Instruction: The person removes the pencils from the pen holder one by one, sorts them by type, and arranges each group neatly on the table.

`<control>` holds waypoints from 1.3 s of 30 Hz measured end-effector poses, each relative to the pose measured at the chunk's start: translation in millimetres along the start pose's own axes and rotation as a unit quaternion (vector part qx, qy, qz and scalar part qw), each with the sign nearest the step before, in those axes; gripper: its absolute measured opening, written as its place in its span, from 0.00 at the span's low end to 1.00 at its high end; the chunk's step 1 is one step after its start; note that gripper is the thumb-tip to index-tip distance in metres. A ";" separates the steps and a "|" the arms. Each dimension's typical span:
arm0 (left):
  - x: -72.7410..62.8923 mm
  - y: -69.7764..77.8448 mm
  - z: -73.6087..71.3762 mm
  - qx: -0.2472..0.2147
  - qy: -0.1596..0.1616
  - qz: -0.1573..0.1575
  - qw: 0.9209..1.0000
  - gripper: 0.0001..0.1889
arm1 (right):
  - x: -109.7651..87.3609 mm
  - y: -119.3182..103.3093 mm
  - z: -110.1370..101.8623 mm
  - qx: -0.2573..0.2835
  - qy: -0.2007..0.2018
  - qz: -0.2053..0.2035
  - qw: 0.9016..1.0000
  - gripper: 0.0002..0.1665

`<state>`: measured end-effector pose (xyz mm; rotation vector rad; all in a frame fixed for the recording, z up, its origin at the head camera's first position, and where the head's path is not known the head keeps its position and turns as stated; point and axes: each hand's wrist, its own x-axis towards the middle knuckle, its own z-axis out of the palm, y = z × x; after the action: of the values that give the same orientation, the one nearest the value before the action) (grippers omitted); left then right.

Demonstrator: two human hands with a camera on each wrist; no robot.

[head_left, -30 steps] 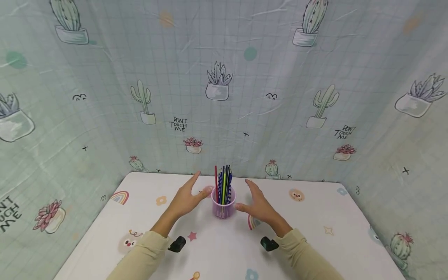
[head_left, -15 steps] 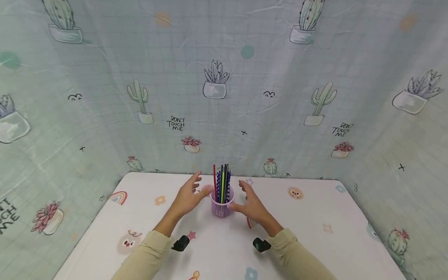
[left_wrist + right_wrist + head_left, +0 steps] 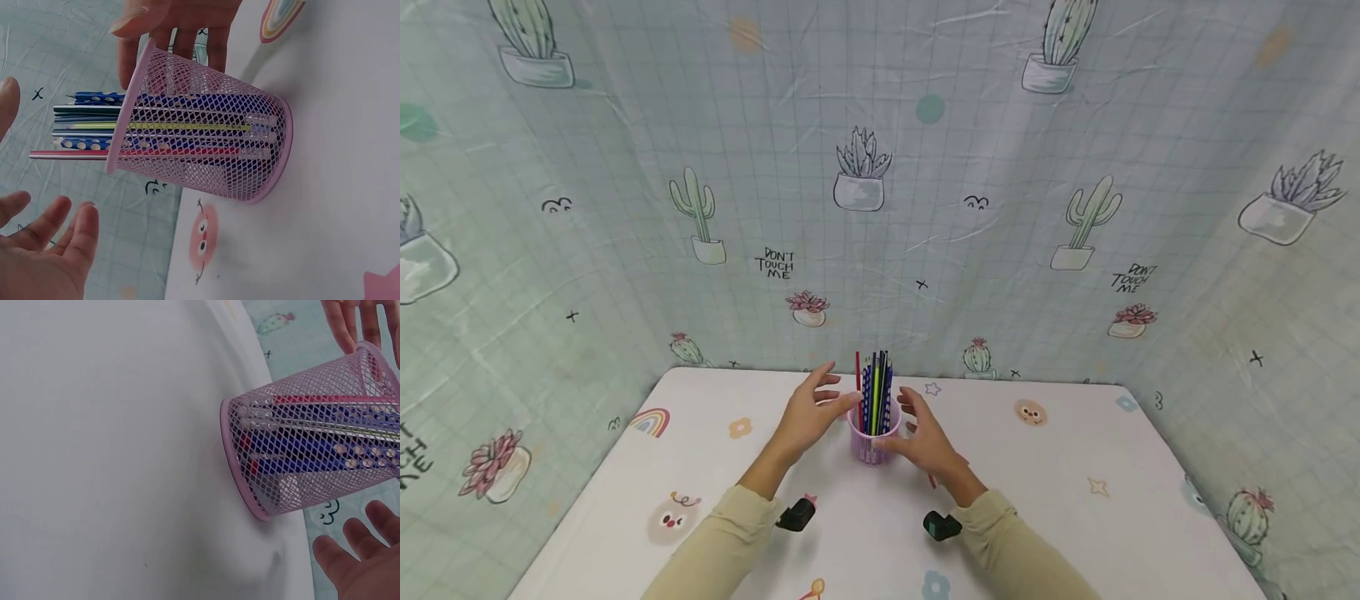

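A pink mesh pencil cup (image 3: 868,452) stands upright near the table's back edge. Several pencils (image 3: 877,387) fill it, among them a red one, a yellow-green one and dotted blue ones. My left hand (image 3: 805,423) is at the cup's left side, thumb overlapping the rim in the head view. In the left wrist view its fingers (image 3: 81,244) are spread beside the cup, apart from the mesh. My right hand (image 3: 929,438) is at the right side, thumb across the front of the rim, fingers loosely bent. The right wrist view shows its fingertips (image 3: 353,537) apart from the cup.
The white table (image 3: 1045,508) has printed rainbows, stars and faces. A cactus-print cloth (image 3: 880,250) hangs behind it and along both sides. Each wrist carries a small black camera, such as the left camera (image 3: 797,515).
My right hand has moved left and closer in to the cup, its thumb now in front of the rim. The left hand has shifted slightly toward the cup. The cup stays in place.
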<state>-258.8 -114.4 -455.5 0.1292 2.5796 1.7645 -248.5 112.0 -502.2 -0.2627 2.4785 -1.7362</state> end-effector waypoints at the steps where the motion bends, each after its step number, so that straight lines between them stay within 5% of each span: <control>1: 0.9 -0.2 0.5 -0.008 0.000 0.003 1.000 0.47 | 0.3 0.4 1.2 0.004 0.000 0.001 1.000 0.64; 8: 8.2 4.3 4.0 -0.072 0.009 0.017 0.997 0.44 | 0.7 2.2 4.9 0.048 0.001 0.009 0.999 0.66; 21: 27.9 8.2 14.3 -0.120 0.034 0.009 0.992 0.25 | 6.8 10.6 15.0 0.071 0.012 -0.009 0.997 0.61; 39: 41.0 -0.6 24.2 -0.091 0.035 -0.026 0.995 0.21 | 6.9 16.3 20.5 0.089 0.029 -0.036 0.995 0.53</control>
<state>-298.2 -89.0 -463.4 -0.0027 2.4274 2.0075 -252.8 97.2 -524.4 -0.2931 2.3592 -2.0057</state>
